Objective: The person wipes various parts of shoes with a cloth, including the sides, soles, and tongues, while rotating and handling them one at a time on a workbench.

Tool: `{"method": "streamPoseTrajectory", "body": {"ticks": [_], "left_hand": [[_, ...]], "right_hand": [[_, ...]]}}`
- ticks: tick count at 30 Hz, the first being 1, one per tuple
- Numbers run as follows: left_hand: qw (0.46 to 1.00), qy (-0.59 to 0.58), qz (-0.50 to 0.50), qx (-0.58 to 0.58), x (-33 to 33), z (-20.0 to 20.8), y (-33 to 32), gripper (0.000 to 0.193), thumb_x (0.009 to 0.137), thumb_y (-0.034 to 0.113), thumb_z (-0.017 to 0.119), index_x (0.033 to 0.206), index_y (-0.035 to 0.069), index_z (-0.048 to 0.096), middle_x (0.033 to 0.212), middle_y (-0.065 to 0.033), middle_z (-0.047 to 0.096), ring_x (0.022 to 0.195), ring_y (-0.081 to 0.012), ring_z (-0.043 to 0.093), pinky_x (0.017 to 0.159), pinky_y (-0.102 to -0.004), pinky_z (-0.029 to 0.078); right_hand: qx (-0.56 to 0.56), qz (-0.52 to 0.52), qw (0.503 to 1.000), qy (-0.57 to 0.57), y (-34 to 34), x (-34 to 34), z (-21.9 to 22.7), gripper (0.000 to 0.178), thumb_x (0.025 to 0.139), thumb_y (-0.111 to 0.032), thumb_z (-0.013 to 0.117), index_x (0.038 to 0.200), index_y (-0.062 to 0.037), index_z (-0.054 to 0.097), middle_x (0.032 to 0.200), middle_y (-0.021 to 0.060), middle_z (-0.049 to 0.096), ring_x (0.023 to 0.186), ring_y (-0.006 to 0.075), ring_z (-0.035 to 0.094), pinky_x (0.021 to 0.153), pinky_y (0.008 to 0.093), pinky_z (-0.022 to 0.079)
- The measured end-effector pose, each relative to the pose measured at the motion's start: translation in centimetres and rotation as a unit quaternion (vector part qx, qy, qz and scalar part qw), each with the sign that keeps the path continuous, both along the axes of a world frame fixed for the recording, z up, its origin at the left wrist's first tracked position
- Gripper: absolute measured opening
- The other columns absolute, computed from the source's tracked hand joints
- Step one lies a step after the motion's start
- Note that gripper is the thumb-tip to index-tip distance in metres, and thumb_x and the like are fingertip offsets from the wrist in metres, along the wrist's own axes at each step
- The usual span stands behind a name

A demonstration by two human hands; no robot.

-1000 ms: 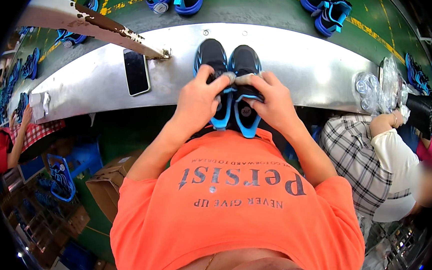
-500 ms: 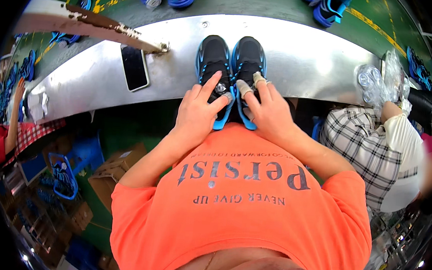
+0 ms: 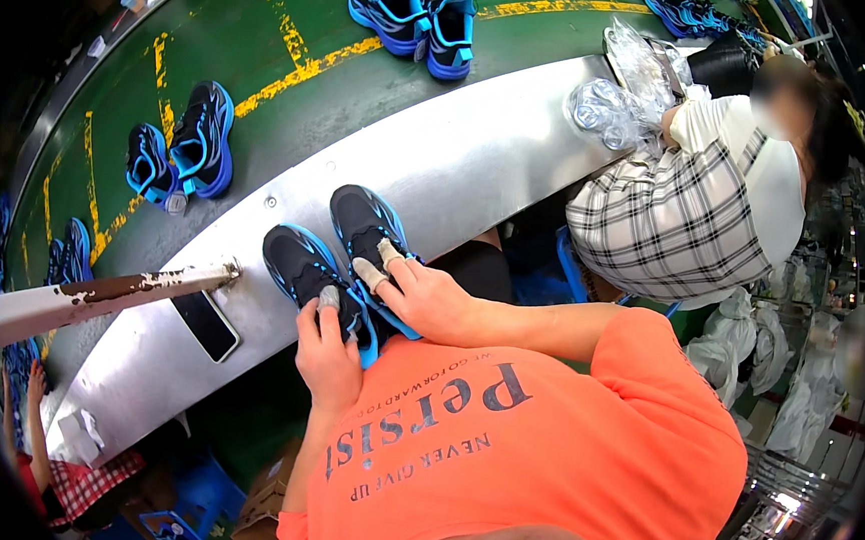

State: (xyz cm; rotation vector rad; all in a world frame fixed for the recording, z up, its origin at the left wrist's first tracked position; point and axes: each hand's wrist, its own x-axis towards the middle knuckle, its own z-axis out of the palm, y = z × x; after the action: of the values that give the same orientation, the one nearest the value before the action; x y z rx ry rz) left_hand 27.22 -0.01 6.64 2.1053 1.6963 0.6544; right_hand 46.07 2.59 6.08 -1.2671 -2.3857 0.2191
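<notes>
A pair of black sneakers with bright blue edges stands side by side on the metal ledge in front of me, toes pointing away. My left hand [image 3: 330, 351] is closed at the opening of the left sneaker [image 3: 296, 256], fingers bent over its tongue, with a grey covering on one finger. On the right sneaker [image 3: 364, 215], my right hand [image 3: 426, 298] grips the collar and lace area. Two of its fingers wear beige coverings. Parts of both collars are hidden behind my hands.
A phone [image 3: 206, 325] lies on the metal ledge [image 3: 483, 123] beside a chipped metal bar [image 3: 110, 293]. More sneakers [image 3: 201, 143] stand on the green surface beyond. At right sits a person in a plaid garment [image 3: 671, 227], near clear plastic bags [image 3: 609, 112]; another person's hand [image 3: 36, 383] shows at left.
The view has swung to the right, so the ledge now slants. My left fingers have bent in at the left sneaker's opening; my right hand stays on the other one.
</notes>
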Motion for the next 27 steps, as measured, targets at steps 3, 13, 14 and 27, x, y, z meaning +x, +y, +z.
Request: {"method": "streamPoseTrajectory", "body": {"ticks": [3, 13, 14, 27], "left_hand": [[0.999, -0.022, 0.006, 0.029, -0.6, -0.3, -0.4, 0.048, 0.068, -0.004, 0.067, 0.114, 0.001, 0.055, 0.128, -0.0185, 0.049, 0.105, -0.0394, 0.058, 0.085, -0.0403, 0.050], [0.993, -0.019, -0.029, 0.109, -1.2, -2.4, 0.7, 0.044, 0.068, -0.004, 0.062, 0.112, -0.001, 0.060, 0.119, -0.0190, 0.059, 0.101, -0.0367, 0.061, 0.087, -0.0395, 0.050], [0.993, -0.011, -0.031, 0.110, -1.2, -2.4, 0.5, 0.044, 0.068, -0.004, 0.063, 0.111, -0.001, 0.061, 0.119, -0.0191, 0.059, 0.101, -0.0363, 0.061, 0.087, -0.0394, 0.051], [0.995, -0.043, -0.064, 0.063, -1.9, -1.0, 1.0, 0.025, 0.077, 0.017, 0.069, 0.100, 0.008, 0.067, 0.114, -0.0150, 0.058, 0.096, -0.0338, 0.058, 0.079, -0.0411, 0.050]], "right_hand": [[0.008, 0.020, 1.000, 0.015, 0.0, 0.0, -0.1, 0.063, 0.076, -0.006, 0.062, 0.136, 0.0050, 0.042, 0.123, 0.0377, 0.047, 0.089, 0.0398, 0.063, 0.071, 0.0354, 0.056], [0.027, -0.014, 0.999, 0.030, -0.3, -0.5, -1.1, 0.059, 0.077, -0.008, 0.063, 0.133, 0.0018, 0.047, 0.127, 0.0280, 0.052, 0.084, 0.0292, 0.063, 0.066, 0.0322, 0.056], [0.033, -0.005, 0.999, 0.033, -0.3, -0.4, -1.1, 0.058, 0.078, -0.008, 0.062, 0.132, 0.0019, 0.048, 0.126, 0.0276, 0.052, 0.084, 0.0288, 0.063, 0.065, 0.0320, 0.056], [-0.089, 0.092, 0.991, 0.030, 0.6, 1.0, 0.2, 0.041, 0.087, -0.024, 0.064, 0.127, -0.0171, 0.058, 0.129, 0.0291, 0.046, 0.098, 0.0387, 0.058, 0.083, 0.0414, 0.051]]}}
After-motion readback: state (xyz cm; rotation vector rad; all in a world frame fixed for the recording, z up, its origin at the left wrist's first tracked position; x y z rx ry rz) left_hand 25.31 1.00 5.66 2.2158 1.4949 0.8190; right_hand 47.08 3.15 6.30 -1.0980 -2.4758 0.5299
